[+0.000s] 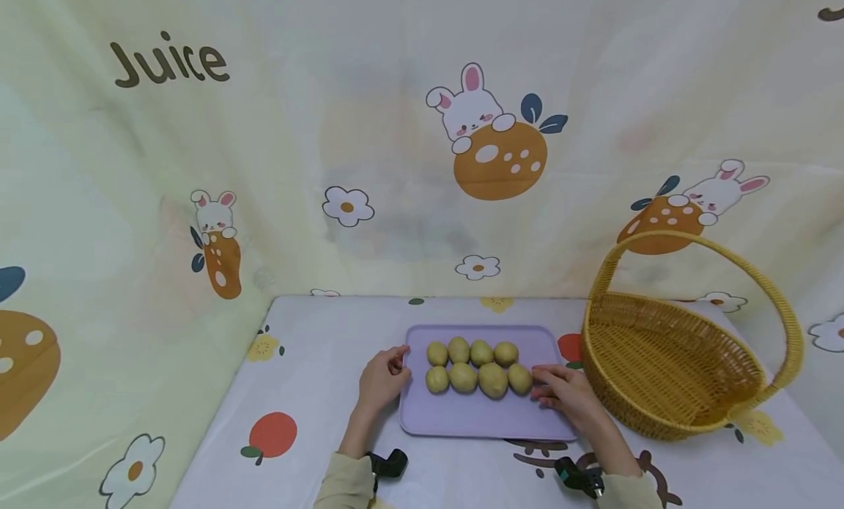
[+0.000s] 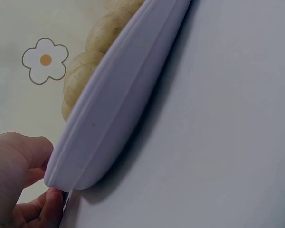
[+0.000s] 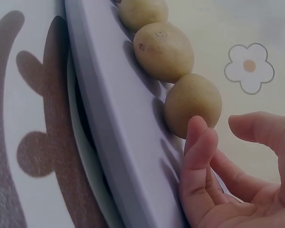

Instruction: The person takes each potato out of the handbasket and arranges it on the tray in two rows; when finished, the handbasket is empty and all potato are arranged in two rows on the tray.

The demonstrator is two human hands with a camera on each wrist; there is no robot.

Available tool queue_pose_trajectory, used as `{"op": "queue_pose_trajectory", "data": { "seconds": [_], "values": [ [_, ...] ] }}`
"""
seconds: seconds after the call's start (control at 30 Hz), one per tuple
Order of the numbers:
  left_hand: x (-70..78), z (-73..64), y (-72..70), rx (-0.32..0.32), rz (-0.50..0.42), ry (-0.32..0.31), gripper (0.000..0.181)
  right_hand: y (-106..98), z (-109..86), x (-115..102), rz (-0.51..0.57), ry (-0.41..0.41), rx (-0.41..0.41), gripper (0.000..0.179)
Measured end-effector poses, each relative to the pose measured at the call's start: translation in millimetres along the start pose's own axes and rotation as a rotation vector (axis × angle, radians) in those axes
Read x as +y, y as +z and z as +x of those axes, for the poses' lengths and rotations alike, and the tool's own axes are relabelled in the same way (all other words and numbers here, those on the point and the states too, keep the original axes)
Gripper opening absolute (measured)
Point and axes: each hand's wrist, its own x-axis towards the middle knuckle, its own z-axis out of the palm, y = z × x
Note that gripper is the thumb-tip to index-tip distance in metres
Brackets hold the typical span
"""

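A lilac tray lies on the table and bears several small potatoes in two rows. My left hand holds the tray's left rim; in the left wrist view its fingers lie on both sides of the edge. Over the tray's right part is my right hand, beside the end potato of the near row. In the right wrist view its thumb stands apart from that potato. Its bent fingertips overlap the potato's lower edge; contact cannot be told.
To the right of the tray stands a woven yellow basket with a tall arched handle. A printed cloth covers the table. Behind it hangs a printed curtain.
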Motion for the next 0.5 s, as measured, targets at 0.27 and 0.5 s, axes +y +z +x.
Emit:
{"op": "queue_pose_trajectory", "data": {
  "seconds": [0.27, 0.5],
  "values": [
    [4.2, -1.6, -2.9, -0.008, 0.015, 0.015, 0.038, -1, -8.1, -7, -0.077, -0.053, 0.028, 0.045],
    [9.5, -2.8, -10.1, -0.004, 0.078, 0.041, 0.044, 1, -9.2, -16, -0.275, -0.159, 0.128, 0.041]
  ]
}}
